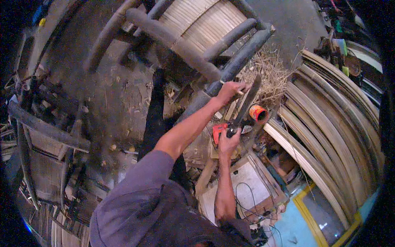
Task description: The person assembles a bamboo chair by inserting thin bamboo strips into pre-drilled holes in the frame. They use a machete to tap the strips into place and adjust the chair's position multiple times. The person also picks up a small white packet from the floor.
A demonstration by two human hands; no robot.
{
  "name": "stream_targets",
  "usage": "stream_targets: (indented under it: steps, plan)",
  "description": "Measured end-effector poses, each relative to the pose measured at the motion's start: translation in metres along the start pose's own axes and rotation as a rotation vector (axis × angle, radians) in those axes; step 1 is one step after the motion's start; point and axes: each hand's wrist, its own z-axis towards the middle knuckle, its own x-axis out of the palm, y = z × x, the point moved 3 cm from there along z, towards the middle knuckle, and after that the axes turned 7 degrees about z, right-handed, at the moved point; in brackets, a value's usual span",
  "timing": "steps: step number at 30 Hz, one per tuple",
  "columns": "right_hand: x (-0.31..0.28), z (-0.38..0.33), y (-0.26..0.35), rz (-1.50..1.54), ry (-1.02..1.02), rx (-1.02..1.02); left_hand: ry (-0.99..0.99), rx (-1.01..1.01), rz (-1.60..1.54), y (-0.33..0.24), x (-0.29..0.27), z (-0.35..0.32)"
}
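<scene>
Reaching left hand grips chair frame — seemingly.

Short grey-purple sleeves, bare forearms, bare hands

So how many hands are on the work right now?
2. The left hand grips the end of a dark chair frame rail; the right hand holds a red-and-black power tool just below it. No other hands show.

The chair frame is dark grey-brown, its woven back pale cream with fine stripes. The tool shows orange-red. The sleeve is greyish purple. The curved strips are tan, the frame yellow.
</scene>
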Motion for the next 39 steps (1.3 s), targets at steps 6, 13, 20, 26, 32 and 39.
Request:
stream_targets:
  steps: [6, 13, 20, 26, 32, 39]
  plan:
    - [-0.084, 0.007, 0.092, 0.478, -0.488, -0.352, 0.069, -0.021, 0.088, -0.007, -0.011, 0.011]
    - [0.001, 0.008, 0.025, -0.125, -0.019, -0.076, -0.052, 0.062, -0.033, 0.01, -0.001, 0.007]
    - [-0.05, 0.02, 0.057, 0.442, -0.279, -0.416, 0.057, -0.038, 0.179, 0.009, -0.006, 0.018]
    - [-0.014, 0.009, 0.035, -0.146, -0.061, 0.024, 0.032, 0.032, -0.047, 0.037, -0.004, 0.013]
    - [-0.07, 0.007, 0.099, 0.528, -0.543, -0.365, 0.13, -0.124, -0.005, 0.008, -0.01, 0.015]
    - [-0.009, 0.016, 0.032, -0.026, -0.149, -0.166, 0.067, -0.002, 0.023, 0.031, -0.011, 0.017]
